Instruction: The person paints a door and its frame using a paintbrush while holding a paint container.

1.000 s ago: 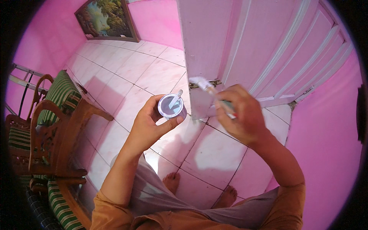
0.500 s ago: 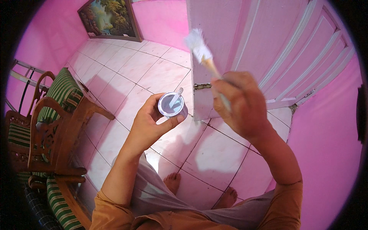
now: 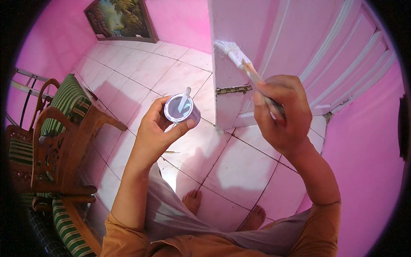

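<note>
My left hand (image 3: pixel 152 135) grips a small round can (image 3: pixel 193 115) of pale grey liquid, with a flat stick (image 3: pixel 185 97) standing in it. My right hand (image 3: pixel 282 115) is closed on the handle of a paintbrush (image 3: pixel 254 76), whose white bristles reach the near edge of a pale pink panelled door (image 3: pixel 295 38); I cannot tell whether they touch it. A metal bolt latch (image 3: pixel 233 89) is on the door below the bristles.
At left are wooden chairs (image 3: pixel 64 158) with green striped cushions and a metal ladder (image 3: pixel 30 77). A framed landscape (image 3: pixel 120 19) leans on the pink wall (image 3: pixel 180 25). Tiled floor (image 3: pixel 141 77) lies around my bare feet. A pink wall (image 3: pixel 355 162) is at right.
The brush has risen from latch height to higher on the door, then dipped slightly and shifted right. My left hand and the can have moved a little left and up.
</note>
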### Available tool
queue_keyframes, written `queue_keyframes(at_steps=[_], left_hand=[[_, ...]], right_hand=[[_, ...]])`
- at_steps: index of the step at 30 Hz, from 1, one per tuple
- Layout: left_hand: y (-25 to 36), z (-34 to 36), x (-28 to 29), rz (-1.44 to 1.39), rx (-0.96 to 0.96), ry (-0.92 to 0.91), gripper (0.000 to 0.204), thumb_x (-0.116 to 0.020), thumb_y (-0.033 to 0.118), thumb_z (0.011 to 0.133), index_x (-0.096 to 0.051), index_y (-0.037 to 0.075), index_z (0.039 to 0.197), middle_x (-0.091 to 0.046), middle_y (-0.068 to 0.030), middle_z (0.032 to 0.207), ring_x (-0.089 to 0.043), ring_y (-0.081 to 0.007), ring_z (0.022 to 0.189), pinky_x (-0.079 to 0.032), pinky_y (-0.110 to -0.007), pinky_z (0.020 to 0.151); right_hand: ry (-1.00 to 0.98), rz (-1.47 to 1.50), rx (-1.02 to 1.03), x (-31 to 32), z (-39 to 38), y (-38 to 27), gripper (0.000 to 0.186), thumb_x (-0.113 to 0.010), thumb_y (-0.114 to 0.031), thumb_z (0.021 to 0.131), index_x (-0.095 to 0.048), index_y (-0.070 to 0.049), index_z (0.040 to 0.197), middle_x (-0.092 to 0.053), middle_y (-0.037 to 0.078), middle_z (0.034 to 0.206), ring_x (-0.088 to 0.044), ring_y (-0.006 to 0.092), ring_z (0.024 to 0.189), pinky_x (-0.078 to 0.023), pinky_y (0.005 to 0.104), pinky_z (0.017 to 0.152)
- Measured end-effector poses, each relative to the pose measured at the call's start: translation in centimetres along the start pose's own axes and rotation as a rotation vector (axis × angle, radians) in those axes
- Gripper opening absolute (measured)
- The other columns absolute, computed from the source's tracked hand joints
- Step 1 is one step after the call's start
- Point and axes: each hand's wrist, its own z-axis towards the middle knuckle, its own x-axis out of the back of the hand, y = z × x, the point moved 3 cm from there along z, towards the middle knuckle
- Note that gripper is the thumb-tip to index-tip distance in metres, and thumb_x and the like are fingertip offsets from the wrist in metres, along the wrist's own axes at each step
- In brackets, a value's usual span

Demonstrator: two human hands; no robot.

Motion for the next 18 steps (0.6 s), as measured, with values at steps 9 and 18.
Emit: queue_keyframes(at_steps=[9,18], left_hand=[[-0.3,0.1,0.0,0.012,0.016,0.008,0.059,-0.083,0.012,0.081,-0.051,-0.002,0.128,-0.061,-0.0083,0.117,-0.060,-0.0176,0.115,-0.047,-0.033,0.103],[-0.4,0.2,0.0,0.042,0.013,0.011,0.060,-0.084,0.014,0.080,-0.053,-0.001,0.128,-0.062,-0.0079,0.117,-0.059,-0.0176,0.114,-0.047,-0.034,0.101]], right_hand=[[-0.432,0.049,-0.051,-4.1,-10.7,2.0,0.026,-0.074,-0.003,0.074,-0.063,-0.003,0.098,-0.055,0.012,0.089,-0.060,0.0271,0.079,-0.052,0.0382,0.066],[-0.335,-0.013,-0.087,-3.6,-9.4,2.7,0.025,-0.073,-0.006,0.076,-0.062,-0.002,0.098,-0.053,0.011,0.090,-0.059,0.0272,0.081,-0.052,0.0388,0.069]])
